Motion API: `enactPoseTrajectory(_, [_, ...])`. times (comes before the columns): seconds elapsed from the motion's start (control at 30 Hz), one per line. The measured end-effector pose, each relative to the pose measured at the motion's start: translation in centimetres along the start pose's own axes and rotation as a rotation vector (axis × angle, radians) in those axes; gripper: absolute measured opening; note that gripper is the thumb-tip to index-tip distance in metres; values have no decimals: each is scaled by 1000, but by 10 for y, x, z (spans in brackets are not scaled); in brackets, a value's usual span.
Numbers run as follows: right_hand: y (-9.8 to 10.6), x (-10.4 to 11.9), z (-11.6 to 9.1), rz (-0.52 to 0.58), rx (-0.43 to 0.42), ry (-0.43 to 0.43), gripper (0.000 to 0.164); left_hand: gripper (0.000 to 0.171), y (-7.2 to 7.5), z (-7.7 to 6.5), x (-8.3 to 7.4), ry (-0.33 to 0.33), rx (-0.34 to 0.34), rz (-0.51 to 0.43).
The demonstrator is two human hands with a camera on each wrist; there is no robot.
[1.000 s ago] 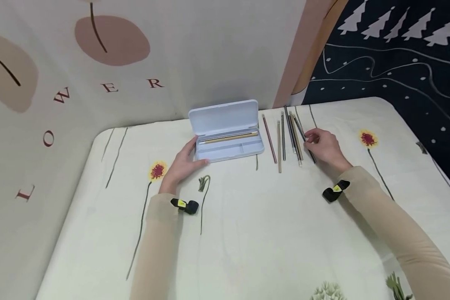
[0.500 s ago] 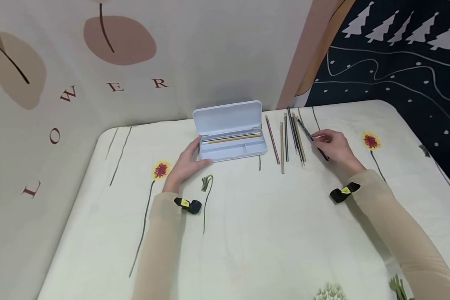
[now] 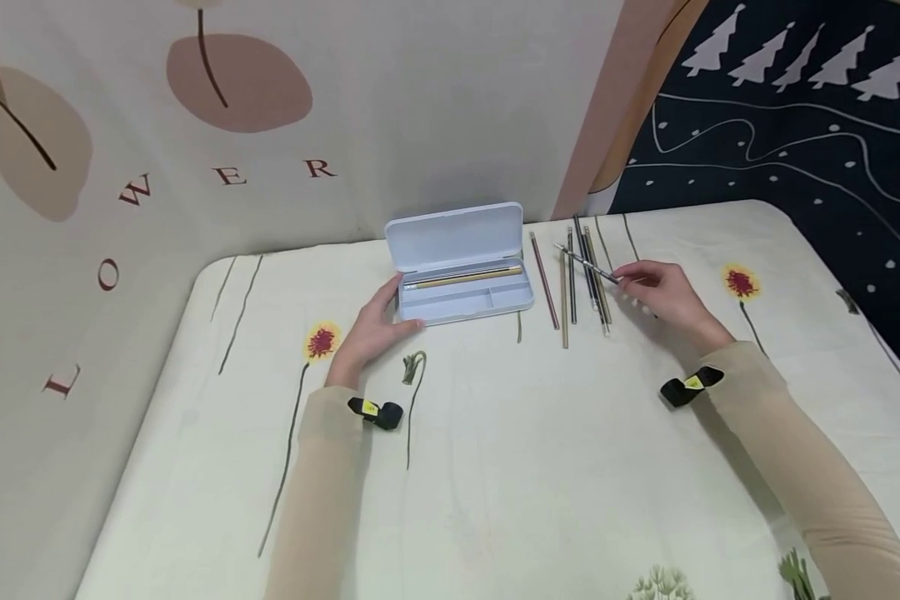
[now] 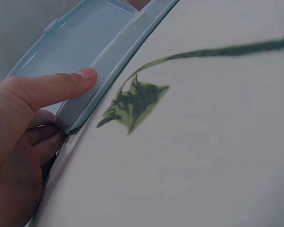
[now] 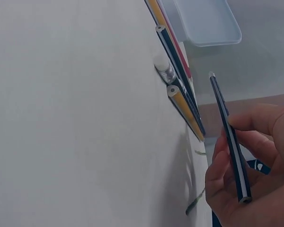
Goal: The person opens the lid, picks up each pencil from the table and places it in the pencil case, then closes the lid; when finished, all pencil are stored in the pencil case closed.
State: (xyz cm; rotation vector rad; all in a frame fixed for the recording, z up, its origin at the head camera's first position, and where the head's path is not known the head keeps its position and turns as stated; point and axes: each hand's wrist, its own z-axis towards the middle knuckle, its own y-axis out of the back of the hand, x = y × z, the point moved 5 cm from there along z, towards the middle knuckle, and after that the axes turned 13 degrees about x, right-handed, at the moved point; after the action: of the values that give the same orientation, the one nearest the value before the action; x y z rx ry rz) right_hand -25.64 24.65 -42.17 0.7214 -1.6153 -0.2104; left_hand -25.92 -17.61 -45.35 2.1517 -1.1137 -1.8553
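Note:
A pale blue pencil case [image 3: 453,237] stands with its lid raised near the back of the table. My left hand [image 3: 375,333] holds its left end; in the left wrist view the thumb lies along the front wall and the fingers curl at the corner. Several pencils [image 3: 468,277] lie lengthwise in its rear compartment. My right hand [image 3: 663,300] pinches a dark striped pencil [image 5: 231,135] between thumb and fingers. That pencil is raised, its far tip pointing left across the loose pencils. A red pencil [image 3: 544,282] and a tan pencil [image 3: 564,312] lie right of the case.
More dark and gold pencils [image 3: 600,292] lie close together left of my right hand. The white cloth [image 3: 525,433] has printed flowers. Behind the table hangs a pale printed backdrop [image 3: 420,100], with a dark tree-patterned one [image 3: 780,142] at the right.
My right hand has lifted the dark pencil off the table and swung its far tip leftward over the other pencils. The left hand keeps its hold on the case.

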Motion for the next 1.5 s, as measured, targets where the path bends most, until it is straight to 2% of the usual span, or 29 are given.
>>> enactPoseTrajectory(0.2, [-7,6,1,0,39,56,31,92,1,1,2,2,2,10])
enactPoseTrajectory(0.4, [-13,14,3,-5,42,82,28,90,0,1,0,-12,6,14])
enactPoseTrajectory(0.6, [-21,21,9,0,55,129,27,90,2,0,1,6,-1,38])
enactPoseTrajectory(1.13, [-44,31,29,-22,91,130,24,90,0,-1,2,8,7,39])
enactPoseTrajectory(1.5, [-59,46,43,-10,122,177,22,89,1,-1,0,13,3,37])
